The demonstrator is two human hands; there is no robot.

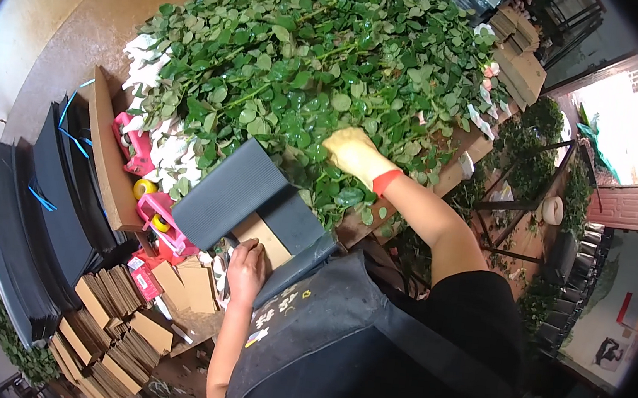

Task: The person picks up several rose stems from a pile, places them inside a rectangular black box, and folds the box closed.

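Observation:
A broad heap of leafy rose stems [310,64] covers the table before me. My right hand [356,150], in a yellow rubber glove with a red cuff, reaches into the near right part of the heap; its fingertips are against the leaves, and whether they grip a stem cannot be told. My bare left hand [247,267] rests on a piece of brown cardboard [268,240] at the table's near edge, its fingers curled. Around that cardboard lies black corrugated sheeting [232,193], one flap raised over its far side. A few pale pink roses [491,70] show at the heap's right edge.
Pink tape dispensers [162,220] stand left of the sheeting. Stacks of cut cardboard [115,306] lie at lower left, beside a marker pen [163,307]. Black sheets [57,189] stand upright behind a cardboard panel [113,160]. A dark metal frame [519,205] stands at right among fallen foliage.

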